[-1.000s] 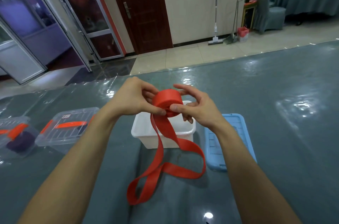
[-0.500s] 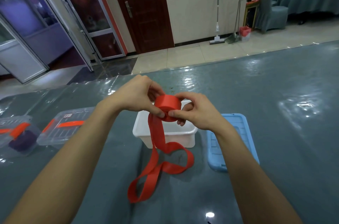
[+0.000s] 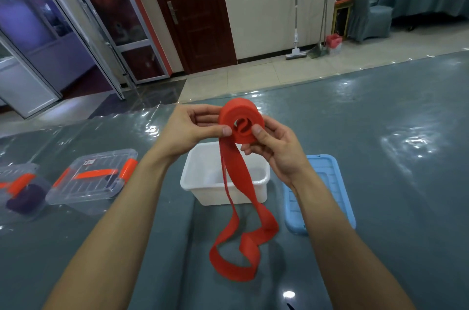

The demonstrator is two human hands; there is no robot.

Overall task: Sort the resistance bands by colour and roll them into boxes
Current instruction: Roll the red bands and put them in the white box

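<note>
hands: left (image 3: 187, 129) and right (image 3: 276, 149) pinch red band roll (image 3: 241, 116) | tail (image 3: 236, 266) crosses white box (image 3: 203, 184) near rim, loops on table (image 3: 406, 208)

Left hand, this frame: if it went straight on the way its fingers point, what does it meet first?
The roll of the red resistance band, which the left hand pinches. Just beyond the roll is the right hand, gripping its other side, probably next, though depth is unclear.
</note>
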